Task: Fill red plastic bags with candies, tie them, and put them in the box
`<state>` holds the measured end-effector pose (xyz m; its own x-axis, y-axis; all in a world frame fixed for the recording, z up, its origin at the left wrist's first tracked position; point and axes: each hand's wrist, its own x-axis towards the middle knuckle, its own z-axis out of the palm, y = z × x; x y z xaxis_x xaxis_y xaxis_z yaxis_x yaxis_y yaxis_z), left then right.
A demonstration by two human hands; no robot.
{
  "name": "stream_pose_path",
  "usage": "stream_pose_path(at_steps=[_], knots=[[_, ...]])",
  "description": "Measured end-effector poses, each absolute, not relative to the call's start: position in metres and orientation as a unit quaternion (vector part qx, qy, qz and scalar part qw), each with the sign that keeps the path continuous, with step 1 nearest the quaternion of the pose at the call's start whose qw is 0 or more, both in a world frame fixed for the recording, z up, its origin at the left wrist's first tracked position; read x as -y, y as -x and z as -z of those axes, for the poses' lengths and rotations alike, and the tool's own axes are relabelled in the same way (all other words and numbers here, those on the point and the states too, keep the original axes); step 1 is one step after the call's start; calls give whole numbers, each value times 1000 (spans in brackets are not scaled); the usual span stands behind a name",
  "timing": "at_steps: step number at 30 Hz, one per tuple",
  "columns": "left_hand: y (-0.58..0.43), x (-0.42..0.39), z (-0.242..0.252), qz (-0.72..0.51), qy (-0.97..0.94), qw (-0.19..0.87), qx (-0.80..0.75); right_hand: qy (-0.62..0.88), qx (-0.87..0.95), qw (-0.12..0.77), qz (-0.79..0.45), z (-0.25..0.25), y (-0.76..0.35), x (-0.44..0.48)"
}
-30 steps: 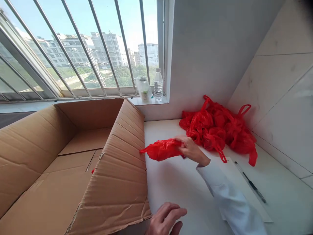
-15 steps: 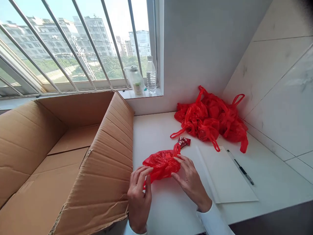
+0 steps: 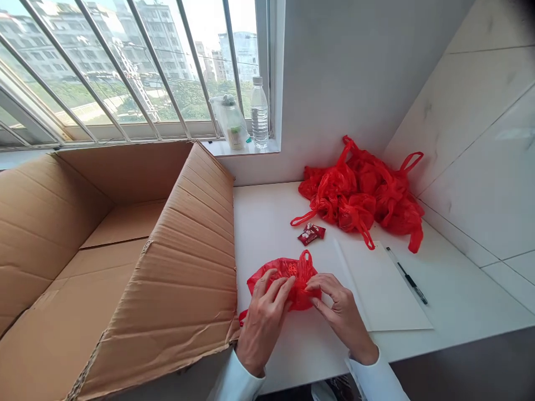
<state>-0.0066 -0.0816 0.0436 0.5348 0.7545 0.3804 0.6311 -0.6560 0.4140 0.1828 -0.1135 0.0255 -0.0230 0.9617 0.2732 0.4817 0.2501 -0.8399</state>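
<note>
Indoors, left hand (image 3: 262, 323) and right hand (image 3: 341, 314) pinch a red bag (image 3: 284, 268) on the white counter (image 3: 267, 223).

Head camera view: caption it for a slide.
Left hand and right hand grip a red bag beside an open cardboard box.

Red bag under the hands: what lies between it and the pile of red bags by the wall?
In the head view, one small red packet lies on the white counter between the red bag and the pile; otherwise bare.
</note>
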Motion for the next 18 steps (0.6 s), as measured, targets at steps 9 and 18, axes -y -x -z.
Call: stream_pose_path(at_steps=[9,18], knots=[[13,82,-36,-467,-637,328,-518,659,518,478,-261,-6,-219,131],[-15,91,-42,-504,-597,337,-526,633,632,361,-263,-36,-238,144]])
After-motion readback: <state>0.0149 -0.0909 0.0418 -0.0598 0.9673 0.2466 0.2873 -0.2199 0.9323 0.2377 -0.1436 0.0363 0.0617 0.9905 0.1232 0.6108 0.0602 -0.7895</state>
